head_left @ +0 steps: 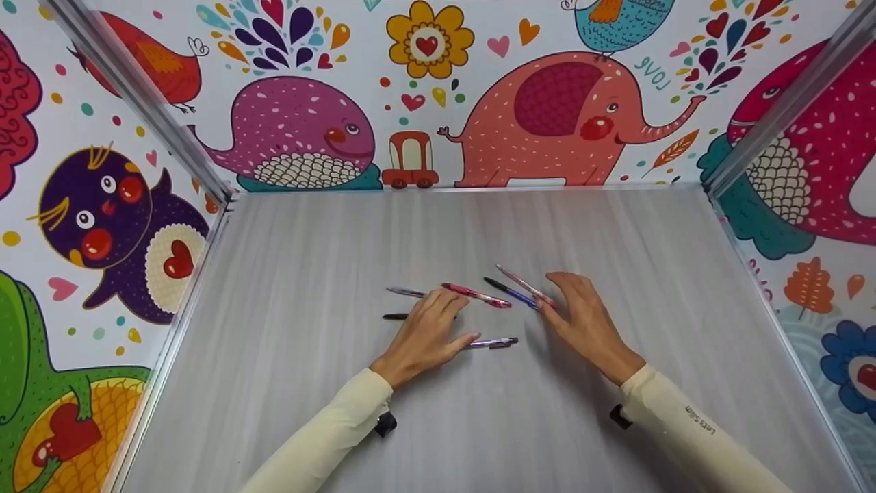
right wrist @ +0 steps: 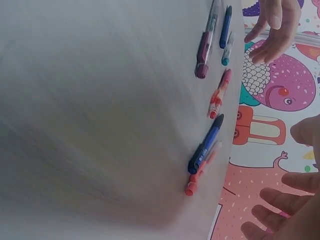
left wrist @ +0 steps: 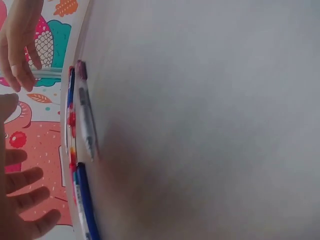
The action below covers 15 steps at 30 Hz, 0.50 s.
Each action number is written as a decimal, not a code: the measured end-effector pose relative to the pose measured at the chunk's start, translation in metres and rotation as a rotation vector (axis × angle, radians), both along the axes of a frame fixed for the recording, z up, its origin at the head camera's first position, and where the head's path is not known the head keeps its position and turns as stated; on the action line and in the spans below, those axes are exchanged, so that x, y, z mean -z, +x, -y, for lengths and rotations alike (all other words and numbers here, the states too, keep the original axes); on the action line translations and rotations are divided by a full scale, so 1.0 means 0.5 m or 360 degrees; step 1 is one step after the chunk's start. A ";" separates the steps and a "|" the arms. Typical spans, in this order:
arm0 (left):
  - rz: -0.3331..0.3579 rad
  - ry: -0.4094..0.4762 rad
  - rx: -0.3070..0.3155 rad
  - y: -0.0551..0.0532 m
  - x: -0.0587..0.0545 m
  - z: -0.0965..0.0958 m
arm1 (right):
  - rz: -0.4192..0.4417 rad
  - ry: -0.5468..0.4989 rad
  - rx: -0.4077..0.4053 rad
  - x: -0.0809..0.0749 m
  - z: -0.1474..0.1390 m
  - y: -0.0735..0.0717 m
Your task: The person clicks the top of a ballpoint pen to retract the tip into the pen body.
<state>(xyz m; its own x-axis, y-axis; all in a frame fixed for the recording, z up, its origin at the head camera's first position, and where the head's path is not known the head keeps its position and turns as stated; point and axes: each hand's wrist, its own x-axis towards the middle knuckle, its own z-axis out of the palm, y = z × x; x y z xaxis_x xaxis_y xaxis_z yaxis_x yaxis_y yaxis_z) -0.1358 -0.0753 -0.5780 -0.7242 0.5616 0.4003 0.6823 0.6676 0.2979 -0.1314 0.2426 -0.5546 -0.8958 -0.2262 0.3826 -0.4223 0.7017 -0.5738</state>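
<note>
My left hand (head_left: 423, 335) hovers over the pens, fingers spread and loosely bent, with nothing in its grasp in the left wrist view. Partly behind it lie a clear pen (head_left: 404, 292) with a teal end (right wrist: 226, 61) and a dark blue pen (right wrist: 226, 27). By its thumb lies a clear pen with a purple end (head_left: 494, 343). A red patterned pen (head_left: 479, 296) lies just beyond its fingertips. My right hand (head_left: 585, 322) is held with fingers apart, thumb close to a blue pen (head_left: 510, 292) and a pink-red pen (head_left: 521, 282) lying side by side.
The pens lie on a grey wood-grain table (head_left: 308, 411). Cartoon-printed panels (head_left: 417, 103) stand at the back and both sides, with metal posts (head_left: 144, 103) at the rear corners. Each sleeved wrist bears a small black device (head_left: 386, 424).
</note>
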 end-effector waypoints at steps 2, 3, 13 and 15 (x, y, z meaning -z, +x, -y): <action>-0.0009 0.0008 0.0028 0.004 0.004 -0.002 | -0.0013 -0.0009 -0.0008 0.004 0.002 0.004; -0.0010 0.0012 0.0042 0.006 0.007 -0.002 | -0.0024 -0.0012 -0.0012 0.007 0.003 0.006; -0.0003 0.0043 0.0121 0.022 0.029 -0.004 | -0.0224 -0.0046 -0.0064 0.027 0.011 0.016; -0.0007 0.0050 0.0128 0.023 0.031 -0.004 | -0.0222 -0.0048 -0.0064 0.032 0.013 0.018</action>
